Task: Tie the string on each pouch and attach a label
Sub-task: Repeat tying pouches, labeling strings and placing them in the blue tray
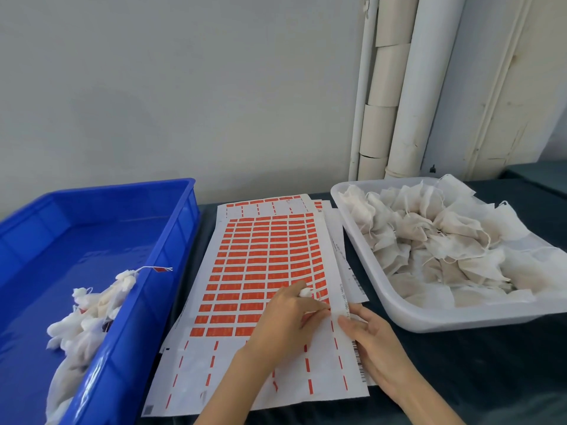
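Dark table, pale wall: at the sheet's right edge the left hand grips a pouch, seemingly picking a label, while the right hand presses flat; labelling likely in hand, next needing a clean peel around the held pouch; tray of pouches right of the sheet, bin left.

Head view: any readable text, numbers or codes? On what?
Orange labels on the label sheet: print too small to read.
Margin print on the sheet's right edge: letters and digits, too blurred to quote.
Barcode and corner code: no legible digits.
Nothing readable elsewhere.
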`<state>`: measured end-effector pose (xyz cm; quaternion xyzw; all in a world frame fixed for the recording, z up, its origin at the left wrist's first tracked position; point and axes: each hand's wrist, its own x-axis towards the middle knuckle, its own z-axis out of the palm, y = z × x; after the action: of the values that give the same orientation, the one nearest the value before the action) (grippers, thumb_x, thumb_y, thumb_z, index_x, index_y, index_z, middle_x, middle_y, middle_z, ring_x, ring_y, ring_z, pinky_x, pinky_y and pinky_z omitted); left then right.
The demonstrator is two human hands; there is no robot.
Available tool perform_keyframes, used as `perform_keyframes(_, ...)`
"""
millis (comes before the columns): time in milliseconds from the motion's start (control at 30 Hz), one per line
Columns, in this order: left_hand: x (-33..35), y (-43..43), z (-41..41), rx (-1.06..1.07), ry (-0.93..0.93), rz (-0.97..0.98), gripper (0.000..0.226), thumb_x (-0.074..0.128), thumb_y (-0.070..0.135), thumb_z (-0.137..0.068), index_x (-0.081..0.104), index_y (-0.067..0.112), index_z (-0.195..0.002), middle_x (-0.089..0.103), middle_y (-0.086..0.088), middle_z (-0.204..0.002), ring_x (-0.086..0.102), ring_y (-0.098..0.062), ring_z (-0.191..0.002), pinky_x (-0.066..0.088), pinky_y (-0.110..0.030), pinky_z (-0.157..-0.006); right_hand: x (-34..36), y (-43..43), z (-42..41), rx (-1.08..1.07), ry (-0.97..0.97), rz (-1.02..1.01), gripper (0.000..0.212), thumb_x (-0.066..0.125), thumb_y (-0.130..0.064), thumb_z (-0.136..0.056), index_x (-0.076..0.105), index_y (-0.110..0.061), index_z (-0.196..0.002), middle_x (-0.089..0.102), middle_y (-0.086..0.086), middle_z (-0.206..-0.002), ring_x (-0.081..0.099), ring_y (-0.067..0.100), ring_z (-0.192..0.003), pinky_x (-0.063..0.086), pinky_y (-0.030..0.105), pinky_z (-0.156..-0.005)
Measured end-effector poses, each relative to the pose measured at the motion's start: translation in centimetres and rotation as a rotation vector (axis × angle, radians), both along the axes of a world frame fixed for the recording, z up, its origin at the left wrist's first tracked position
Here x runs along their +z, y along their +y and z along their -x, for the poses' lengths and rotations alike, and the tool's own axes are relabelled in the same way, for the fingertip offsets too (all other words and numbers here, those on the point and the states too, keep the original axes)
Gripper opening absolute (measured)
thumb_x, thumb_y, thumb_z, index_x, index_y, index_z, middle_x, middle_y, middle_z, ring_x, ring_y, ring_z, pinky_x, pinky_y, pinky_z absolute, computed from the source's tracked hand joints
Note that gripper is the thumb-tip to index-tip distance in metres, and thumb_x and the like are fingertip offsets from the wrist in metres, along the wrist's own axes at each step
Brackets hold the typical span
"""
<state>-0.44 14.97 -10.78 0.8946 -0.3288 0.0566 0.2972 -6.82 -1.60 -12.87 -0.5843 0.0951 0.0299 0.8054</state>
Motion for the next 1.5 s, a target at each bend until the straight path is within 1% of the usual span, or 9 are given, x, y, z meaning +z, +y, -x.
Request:
perform_keyframes(167,0.1,-0.2,0.2,0.104,0.089,0.117,0.019,0.064,0.040,-0.087,0.070,0.035,-0.104,0.050,0.023,-0.100,0.054,-0.003,-0.091,0.049,-0.008,-0.079,0.0,0.0,0.0,-0.006,0.005,0.014,0.048,0.071,-0.022,-0.072,0.061,-0.015,-0.118,0.072,0.014,-0.104,0.069,0.032,-0.095,0.054,0.046,-0.084)
perform_keyframes(533,1.5,1.0,-0.1,0.471,0.240,0.561,0.003,0.064,0.030,-0.088,0.065,0.033,-0.088,0.063,0.012,-0.078,0.054,-0.012,-0.066,0.040,-0.004,-0.052,0.2,0.3,0.3,-0.049,0.027,0.160,0.042,0.068,-0.018,-0.084,0.052,-0.023,-0.123,0.074,0.004,-0.101,0.072,0.024,-0.091,0.055,0.051,-0.086)
perform_keyframes(767,3.0,2.9,0.8,0.376,0.292,0.594,0.005,0.067,0.035,-0.085,0.069,0.035,-0.081,0.066,0.017,-0.073,0.058,-0.009,-0.070,0.044,-0.009,-0.055,2.9,3.0,0.4,-0.259,-0.324,0.855,0.049,0.058,-0.048,-0.081,0.037,-0.048,-0.125,0.035,-0.034,-0.134,0.037,-0.010,-0.123,0.029,0.018,-0.106)
perform_keyframes(967,4.3,2.9,2.7,0.208,0.263,0.548,0.010,0.063,0.033,-0.087,0.070,0.040,-0.083,0.066,0.018,-0.077,0.057,-0.010,-0.072,0.046,-0.016,-0.059,6.0,4.5,-1.0,-0.107,-0.325,0.766,0.039,0.070,-0.042,-0.077,0.056,-0.043,-0.114,0.067,-0.027,-0.102,0.061,-0.008,-0.099,0.045,0.018,-0.094)
perform_keyframes(1100,5.1,3.8,3.5,0.070,0.391,0.520,0.030,0.042,0.048,-0.087,0.058,0.059,-0.110,0.059,0.035,-0.108,0.056,0.008,-0.101,0.049,-0.013,-0.082,6.6,3.9,-0.7,-0.143,-0.363,0.814,0.031,0.072,-0.032,-0.081,0.058,-0.047,-0.104,0.069,-0.027,-0.092,0.062,-0.011,-0.093,0.040,0.002,-0.077)
perform_keyframes(1167,5.4,4.3,3.8,0.024,0.515,0.613,0.036,0.037,0.048,-0.088,0.047,0.070,-0.114,0.053,0.024,-0.125,0.050,-0.008,-0.124,0.047,-0.019,-0.094,7.0,3.5,-0.6,-0.154,-0.356,0.797,0.027,0.071,-0.032,-0.082,0.060,-0.044,-0.103,0.070,-0.024,-0.091,0.063,-0.009,-0.092,0.043,0.004,-0.078)
perform_keyframes(1267,6.0,5.0,3.9,0.033,0.526,0.698,0.043,0.039,0.043,-0.090,0.036,0.078,-0.116,0.046,-0.007,-0.114,0.063,-0.014,-0.085,0.031,-0.008,-0.065,7.7,3.1,-0.4,-0.053,-0.302,0.569,0.027,0.070,-0.035,-0.079,0.064,-0.034,-0.105,0.070,-0.022,-0.100,0.063,-0.006,-0.097,0.051,0.016,-0.089)
perform_keyframes(1400,6.2,5.5,3.7,0.008,0.588,0.702,0.044,0.036,0.051,-0.090,0.024,0.078,-0.122,0.042,0.010,-0.062,0.046,-0.005,-0.054,0.042,-0.013,-0.057,8.1,3.5,-0.2,0.230,-0.263,0.416,0.020,0.061,-0.016,-0.091,0.072,-0.026,-0.104,0.063,-0.023,-0.119,0.054,-0.007,-0.114,0.046,0.014,-0.092)
perform_keyframes(1500,6.5,5.7,3.9,0.013,0.560,0.687,0.042,0.033,0.051,-0.092,0.023,0.076,-0.124,0.050,0.015,-0.060,0.051,0.001,-0.055,0.044,-0.012,-0.059,8.0,4.6,-0.1,0.392,-0.268,0.441,0.030,0.055,-0.005,-0.093,0.074,-0.027,-0.102,0.061,-0.026,-0.122,0.051,-0.011,-0.116,0.045,0.008,-0.088)
